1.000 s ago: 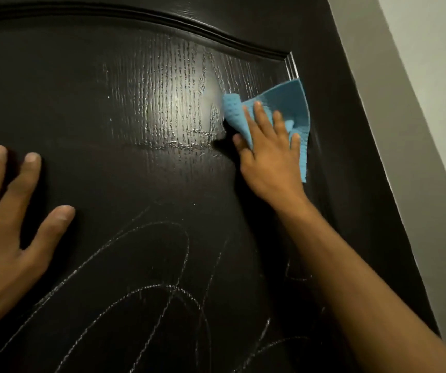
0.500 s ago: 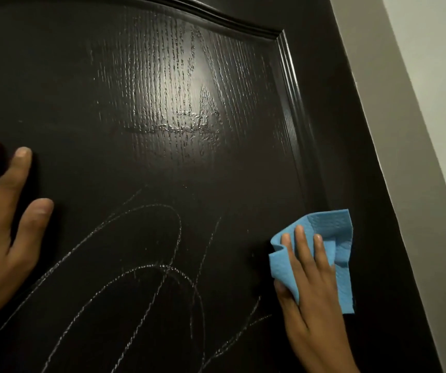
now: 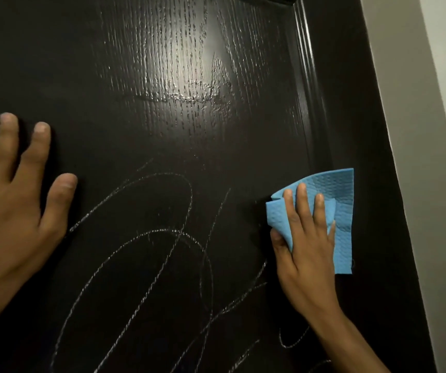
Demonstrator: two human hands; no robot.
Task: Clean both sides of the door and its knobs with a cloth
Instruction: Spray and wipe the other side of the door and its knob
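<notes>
1 cloth [image 3: 343, 211] under right grip [image 3: 306, 246]

One dark door [image 3: 162, 76], one blue cloth [image 3: 340, 211], two hands: left hand [image 3: 14, 205] at left, right hand [image 3: 305, 251] at right on the cloth. One raised panel moulding [image 3: 306, 76] and one pale door frame [image 3: 410, 130] at far right. Chalk-like scribbles [image 3: 149, 238]: too tangled to count.
</notes>
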